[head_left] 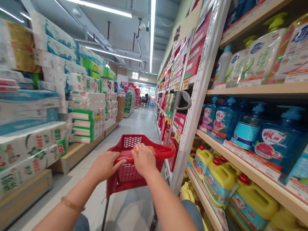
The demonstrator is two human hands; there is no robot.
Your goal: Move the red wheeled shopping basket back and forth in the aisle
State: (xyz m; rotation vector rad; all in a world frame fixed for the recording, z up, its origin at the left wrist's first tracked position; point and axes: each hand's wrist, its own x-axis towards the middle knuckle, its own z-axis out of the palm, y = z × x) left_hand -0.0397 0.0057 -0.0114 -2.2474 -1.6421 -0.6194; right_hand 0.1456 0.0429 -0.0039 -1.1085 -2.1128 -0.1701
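A small red shopping cart [126, 178] with a mesh basket stands directly in front of me. My left hand [107, 165] is closed over the left end of its handle, thumb pointing right along the bar. My right hand [144, 159] rests on the right part of the handle, its fingers bent over a small orange packet [151, 149]. Orange shows on both sides of those fingers; most of the packet is hidden under them. The basket's inside is largely out of sight behind the hands and handle.
Close on the right, a shelf rack [200, 98] holds blue pump bottles [274, 137] and yellow jugs [253, 205]. Stacked tissue packs [20, 153] line the left on low wooden platforms [24, 193]. A tiled aisle [139, 119] runs ahead; a person [146, 98] is far off.
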